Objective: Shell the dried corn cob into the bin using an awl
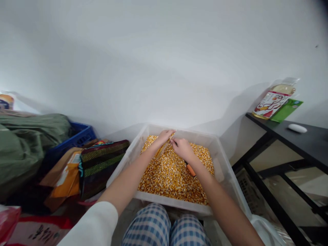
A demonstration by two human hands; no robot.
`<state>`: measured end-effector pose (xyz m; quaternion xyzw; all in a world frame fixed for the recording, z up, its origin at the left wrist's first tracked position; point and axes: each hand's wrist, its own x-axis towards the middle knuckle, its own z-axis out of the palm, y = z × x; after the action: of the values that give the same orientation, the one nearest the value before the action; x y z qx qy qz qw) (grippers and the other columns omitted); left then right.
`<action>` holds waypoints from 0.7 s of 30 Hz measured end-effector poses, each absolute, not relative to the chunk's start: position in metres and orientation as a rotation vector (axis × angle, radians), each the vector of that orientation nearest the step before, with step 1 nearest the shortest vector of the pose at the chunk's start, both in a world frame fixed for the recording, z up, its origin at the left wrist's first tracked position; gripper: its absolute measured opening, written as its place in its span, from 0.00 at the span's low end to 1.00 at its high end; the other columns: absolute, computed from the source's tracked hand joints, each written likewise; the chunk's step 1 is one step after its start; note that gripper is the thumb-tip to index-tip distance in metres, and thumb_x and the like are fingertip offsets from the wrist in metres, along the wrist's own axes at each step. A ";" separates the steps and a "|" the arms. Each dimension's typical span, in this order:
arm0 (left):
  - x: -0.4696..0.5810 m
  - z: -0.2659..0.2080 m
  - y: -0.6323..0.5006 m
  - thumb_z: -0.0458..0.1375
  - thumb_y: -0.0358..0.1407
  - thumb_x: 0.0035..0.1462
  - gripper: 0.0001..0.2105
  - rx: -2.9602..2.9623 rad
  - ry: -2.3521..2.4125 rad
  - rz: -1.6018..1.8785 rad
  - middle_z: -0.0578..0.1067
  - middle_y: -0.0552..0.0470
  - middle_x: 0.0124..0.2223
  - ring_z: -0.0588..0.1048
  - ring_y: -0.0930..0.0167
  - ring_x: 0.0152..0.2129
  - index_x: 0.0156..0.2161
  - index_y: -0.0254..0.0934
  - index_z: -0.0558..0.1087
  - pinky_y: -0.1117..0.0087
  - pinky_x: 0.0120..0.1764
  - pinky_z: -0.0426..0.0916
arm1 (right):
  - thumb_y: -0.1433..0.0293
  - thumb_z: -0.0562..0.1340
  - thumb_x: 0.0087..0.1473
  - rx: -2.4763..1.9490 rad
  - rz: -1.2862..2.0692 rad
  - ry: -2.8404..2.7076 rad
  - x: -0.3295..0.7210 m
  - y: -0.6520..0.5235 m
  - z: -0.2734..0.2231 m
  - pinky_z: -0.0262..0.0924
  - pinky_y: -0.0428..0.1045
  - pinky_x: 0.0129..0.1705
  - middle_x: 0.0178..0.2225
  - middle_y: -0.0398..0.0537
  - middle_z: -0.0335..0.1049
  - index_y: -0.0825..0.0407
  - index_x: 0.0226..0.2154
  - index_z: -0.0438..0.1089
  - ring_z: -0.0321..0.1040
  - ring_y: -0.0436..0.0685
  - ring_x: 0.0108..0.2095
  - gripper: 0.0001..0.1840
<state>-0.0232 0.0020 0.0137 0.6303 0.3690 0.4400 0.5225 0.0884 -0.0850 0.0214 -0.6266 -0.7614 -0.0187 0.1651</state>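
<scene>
A whitish translucent plastic tub (225,171) stands in front of my knees, holding a broad heap of loose yellow corn kernels (169,174). Over the far part of the heap, my left hand (166,136) is closed around a long, narrow yellowish thing (161,150), partly hidden by the fingers. My right hand (182,148) is bent close beside it, fingertips pinched near its upper end. Under the right wrist an orange-handled tool (191,170) shows. Whether the tool is gripped or lies on the kernels, I cannot tell.
A black-framed table (307,140) on the right bears a bottle (275,99), a green packet (286,110) and a white oval object (297,128). On the left are a blue crate (83,135) with green cloth (28,143) and a striped mesh bag (102,167). A white wall rises behind.
</scene>
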 end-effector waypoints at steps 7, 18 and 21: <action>-0.023 0.016 0.003 0.57 0.37 0.49 0.12 1.420 0.900 1.015 0.66 0.54 0.16 0.65 0.71 0.17 0.17 0.39 0.65 0.72 0.22 0.57 | 0.64 0.45 0.61 -1.810 -0.071 -2.166 0.090 -0.084 0.022 0.54 0.45 0.34 0.34 0.53 0.74 0.52 0.37 0.72 0.70 0.55 0.33 0.21; -0.025 0.010 0.011 0.53 0.41 0.52 0.15 1.557 0.933 1.065 0.66 0.53 0.17 0.65 0.71 0.16 0.17 0.40 0.65 0.71 0.22 0.59 | 0.63 0.45 0.61 -1.820 -0.079 -2.139 0.089 -0.085 0.022 0.54 0.46 0.33 0.33 0.54 0.74 0.52 0.35 0.72 0.70 0.55 0.31 0.22; -0.025 0.009 0.012 0.52 0.42 0.52 0.15 1.566 0.935 1.054 0.67 0.52 0.18 0.66 0.71 0.16 0.18 0.39 0.65 0.71 0.22 0.60 | 0.63 0.45 0.61 -1.811 -0.076 -2.142 0.090 -0.084 0.021 0.54 0.46 0.33 0.33 0.53 0.74 0.52 0.35 0.72 0.70 0.55 0.31 0.22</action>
<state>-0.0255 0.0117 0.0089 0.6459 0.3859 0.4349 0.4947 0.0901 -0.0845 0.0210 -0.6363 -0.7527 -0.0268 0.1668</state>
